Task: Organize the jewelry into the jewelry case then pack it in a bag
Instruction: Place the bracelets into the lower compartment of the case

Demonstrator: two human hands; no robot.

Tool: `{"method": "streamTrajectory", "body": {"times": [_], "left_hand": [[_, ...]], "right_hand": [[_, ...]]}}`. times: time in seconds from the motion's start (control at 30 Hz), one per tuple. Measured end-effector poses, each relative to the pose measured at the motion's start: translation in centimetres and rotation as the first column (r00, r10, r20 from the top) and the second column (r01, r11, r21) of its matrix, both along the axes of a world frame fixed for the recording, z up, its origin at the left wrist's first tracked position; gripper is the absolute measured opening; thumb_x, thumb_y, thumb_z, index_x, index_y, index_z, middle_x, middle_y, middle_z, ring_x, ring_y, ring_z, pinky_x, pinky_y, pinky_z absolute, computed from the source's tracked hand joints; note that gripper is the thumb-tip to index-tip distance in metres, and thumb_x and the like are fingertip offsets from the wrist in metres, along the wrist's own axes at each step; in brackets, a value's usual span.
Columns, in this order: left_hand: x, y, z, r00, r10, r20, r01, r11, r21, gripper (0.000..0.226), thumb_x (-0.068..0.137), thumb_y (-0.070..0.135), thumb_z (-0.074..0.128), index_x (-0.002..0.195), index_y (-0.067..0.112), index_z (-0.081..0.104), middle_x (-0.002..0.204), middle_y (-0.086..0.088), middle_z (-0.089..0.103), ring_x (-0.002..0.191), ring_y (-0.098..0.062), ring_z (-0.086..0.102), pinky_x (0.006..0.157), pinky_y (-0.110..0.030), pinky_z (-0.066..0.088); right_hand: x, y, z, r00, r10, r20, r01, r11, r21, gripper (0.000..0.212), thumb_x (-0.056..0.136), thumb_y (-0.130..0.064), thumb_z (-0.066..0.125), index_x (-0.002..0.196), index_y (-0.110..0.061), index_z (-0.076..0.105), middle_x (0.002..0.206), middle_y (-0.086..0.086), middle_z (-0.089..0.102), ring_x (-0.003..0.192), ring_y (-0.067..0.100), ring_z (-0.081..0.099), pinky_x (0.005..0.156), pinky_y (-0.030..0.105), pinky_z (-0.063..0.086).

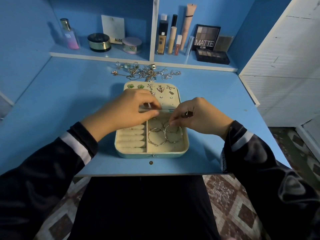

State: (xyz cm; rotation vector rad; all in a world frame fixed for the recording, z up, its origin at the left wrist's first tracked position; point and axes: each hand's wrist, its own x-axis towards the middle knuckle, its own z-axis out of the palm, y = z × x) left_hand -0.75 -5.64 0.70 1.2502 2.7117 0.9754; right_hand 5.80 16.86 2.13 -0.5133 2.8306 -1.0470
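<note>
An open cream jewelry case (151,154) lies on the blue desk (60,101). Its raised lid panel (173,101) carries several stud and charm earrings. The right compartment holds several thin bangles (156,137); ring rolls (131,141) fill the left one. My left hand (128,110) pinches a thin strap or divider at the case's hinge. My right hand (195,115) has curled fingers, its fingertips pinching the rim of a bangle (173,135). A pile of loose necklaces and rings (147,71) lies behind the case.
A shelf (103,54) at the back holds a perfume bottle (69,34), round jars (99,42), makeup tubes (173,40) and eyeshadow palettes (212,56). A white cabinet (285,75) stands at the right. Patterned floor shows below the desk edge.
</note>
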Motion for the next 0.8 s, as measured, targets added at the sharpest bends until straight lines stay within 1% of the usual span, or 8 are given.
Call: {"method": "streamTrajectory", "body": {"times": [0.13,0.2,0.3,0.37,0.5,0.63,0.73,0.8], "left_hand": [[-0.7,-0.5,-1.2,0.991,0.108,-0.080,-0.105,0.994,0.039,0.024,0.091,0.028,0.066,0.115,0.023,0.069,0.110,0.010,0.060,0.101,-0.007,0.057,0.092,-0.022,0.043],[-1.1,-0.9,-1.6,0.983,0.161,-0.086,-0.159,0.987,0.022,0.029,0.093,0.031,0.063,0.121,0.024,0.067,0.122,0.006,0.059,0.110,-0.010,0.055,0.098,-0.026,0.042],[-1.3,-1.2,-2.0,0.974,0.216,-0.068,-0.216,0.976,-0.002,0.033,0.095,0.034,0.059,0.126,0.023,0.064,0.134,0.005,0.054,0.121,-0.011,0.051,0.101,-0.023,0.035],[-1.3,-1.2,-2.1,0.972,0.226,-0.061,-0.227,0.974,-0.009,0.033,0.095,0.034,0.058,0.126,0.022,0.064,0.137,0.005,0.053,0.124,-0.011,0.050,0.102,-0.022,0.032],[-1.3,-1.2,-2.3,0.971,0.229,-0.066,-0.230,0.973,-0.009,0.032,0.095,0.034,0.058,0.124,0.021,0.065,0.138,0.004,0.053,0.125,-0.012,0.050,0.101,-0.022,0.032],[-1.4,-1.2,-2.3,0.971,0.229,-0.074,-0.230,0.973,-0.010,0.033,0.094,0.035,0.059,0.123,0.022,0.066,0.136,0.005,0.054,0.124,-0.012,0.051,0.102,-0.024,0.035],[-1.7,-1.2,-2.1,0.974,0.212,-0.083,-0.212,0.977,0.010,0.028,0.094,0.032,0.061,0.120,0.024,0.067,0.130,0.006,0.057,0.118,-0.010,0.053,0.100,-0.026,0.039],[-2.2,-1.2,-1.7,0.975,0.210,-0.073,-0.207,0.977,0.043,0.025,0.094,0.030,0.061,0.118,0.025,0.069,0.126,0.008,0.058,0.112,-0.007,0.056,0.098,-0.028,0.044]], "right_hand": [[-0.2,0.1,-0.3,0.999,0.029,0.014,-0.029,1.000,0.007,0.012,0.078,-0.013,0.080,0.078,-0.025,0.076,0.070,-0.009,0.068,0.060,0.007,0.049,0.062,0.011,0.036],[-0.2,0.1,-0.3,0.999,0.032,0.026,-0.032,0.999,0.009,0.013,0.077,-0.013,0.080,0.078,-0.025,0.077,0.073,-0.004,0.070,0.062,0.011,0.051,0.062,0.016,0.040],[-0.3,0.0,-0.2,0.999,0.029,0.036,-0.030,0.999,0.019,0.011,0.076,-0.014,0.081,0.079,-0.023,0.078,0.076,-0.002,0.072,0.066,0.017,0.059,0.066,0.029,0.049],[-0.4,-0.2,-0.2,0.999,0.023,0.044,-0.024,0.999,0.026,0.010,0.075,-0.013,0.081,0.081,-0.022,0.079,0.077,-0.004,0.073,0.070,0.016,0.062,0.070,0.032,0.051],[-0.4,-0.4,-0.2,0.998,0.019,0.051,-0.023,0.997,0.072,0.013,0.075,-0.014,0.081,0.084,-0.023,0.080,0.080,-0.005,0.073,0.075,0.011,0.063,0.073,0.029,0.050],[-0.4,-0.3,-0.1,0.998,0.035,0.042,-0.039,0.995,0.096,0.014,0.075,-0.016,0.081,0.086,-0.024,0.080,0.078,-0.010,0.071,0.071,0.002,0.058,0.066,0.012,0.042],[-0.7,0.3,0.0,0.999,0.044,0.009,-0.045,0.996,0.077,0.010,0.076,-0.020,0.081,0.084,-0.025,0.079,0.072,-0.017,0.067,0.066,0.003,0.055,0.064,0.010,0.037],[-1.1,0.8,0.2,1.000,0.024,-0.005,-0.024,1.000,0.014,0.009,0.077,-0.022,0.080,0.085,-0.025,0.078,0.075,-0.017,0.067,0.066,0.005,0.054,0.064,0.011,0.038]]}}
